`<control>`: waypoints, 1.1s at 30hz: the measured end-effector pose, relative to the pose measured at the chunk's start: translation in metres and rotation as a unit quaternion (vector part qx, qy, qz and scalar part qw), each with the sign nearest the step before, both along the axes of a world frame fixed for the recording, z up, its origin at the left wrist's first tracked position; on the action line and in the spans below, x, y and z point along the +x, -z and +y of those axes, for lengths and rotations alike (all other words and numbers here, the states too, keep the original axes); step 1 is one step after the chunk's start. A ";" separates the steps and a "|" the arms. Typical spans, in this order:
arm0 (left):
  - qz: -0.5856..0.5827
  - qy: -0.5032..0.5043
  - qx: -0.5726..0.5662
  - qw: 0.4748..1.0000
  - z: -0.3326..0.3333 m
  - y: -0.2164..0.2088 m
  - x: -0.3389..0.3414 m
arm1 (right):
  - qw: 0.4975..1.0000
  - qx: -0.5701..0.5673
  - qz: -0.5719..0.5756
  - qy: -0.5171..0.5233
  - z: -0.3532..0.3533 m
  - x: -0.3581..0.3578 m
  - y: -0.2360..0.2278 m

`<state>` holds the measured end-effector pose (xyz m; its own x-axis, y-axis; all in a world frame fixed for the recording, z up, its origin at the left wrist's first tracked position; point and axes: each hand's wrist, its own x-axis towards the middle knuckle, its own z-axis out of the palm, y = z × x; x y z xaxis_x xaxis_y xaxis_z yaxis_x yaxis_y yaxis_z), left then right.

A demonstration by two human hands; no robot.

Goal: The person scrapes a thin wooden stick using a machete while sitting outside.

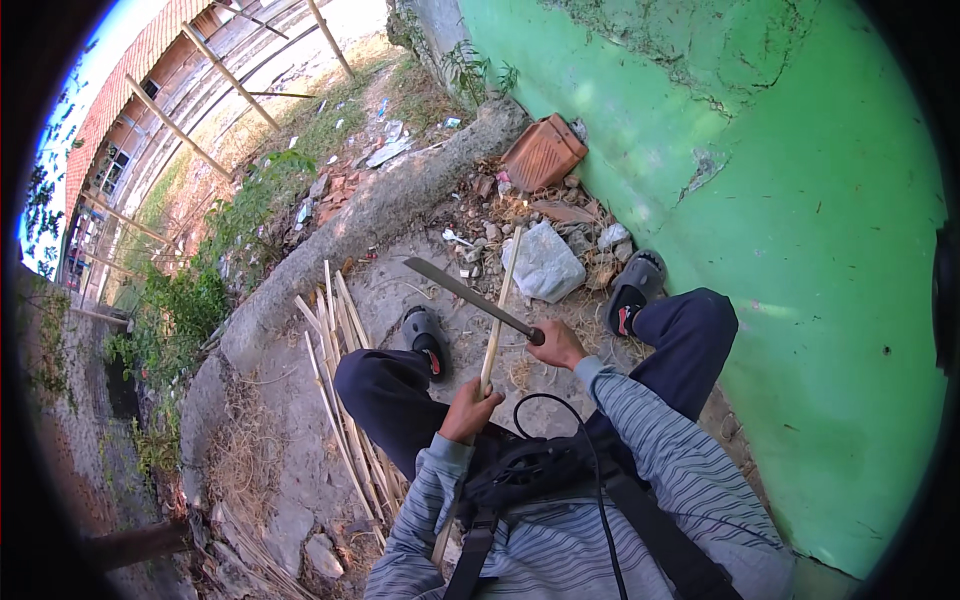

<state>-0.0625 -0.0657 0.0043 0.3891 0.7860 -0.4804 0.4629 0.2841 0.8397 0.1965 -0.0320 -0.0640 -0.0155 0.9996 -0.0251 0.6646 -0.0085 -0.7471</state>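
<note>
My left hand (470, 411) is closed around a long pale strip of split bamboo (506, 285), which slants up and away between my knees. The strip's lower end runs back beneath my left forearm. In my right hand (558, 345) is the dark handle of a machete (462, 292). Its long blade points to the far left and crosses the strip in this view; whether the two touch I cannot tell. Left of my left leg lies a pile of similar bamboo strips (338, 395) on the ground.
A green wall (800, 250) with cracked plaster rises close on my right. Ahead lie rubble, a white plastic bag (544, 262) and an orange roof tile (545, 153). A low concrete ledge (300, 262) curves along the left, with green plants (190, 300) beyond it.
</note>
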 end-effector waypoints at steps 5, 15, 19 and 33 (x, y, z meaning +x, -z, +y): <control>-0.040 -0.020 -0.034 0.998 0.045 0.000 0.029 | 0.997 -0.011 -0.030 -0.070 -0.008 -0.020 -0.026; -0.151 -0.053 -0.203 0.966 0.039 0.001 0.041 | 0.998 -0.026 -0.035 0.053 0.002 -0.008 -0.022; -0.179 -0.060 -0.241 0.952 0.042 -0.004 0.039 | 0.999 -0.018 -0.004 0.051 -0.003 -0.016 -0.022; -0.194 -0.065 -0.274 0.940 0.023 -0.004 0.030 | 0.995 -0.022 -0.020 0.098 0.012 0.004 0.003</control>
<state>-0.0324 -0.0422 0.0082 0.5366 0.5145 -0.6688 0.0828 0.7566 0.6486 0.2005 -0.0203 -0.0673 0.1817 0.9812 -0.0650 0.6769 -0.1727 -0.7155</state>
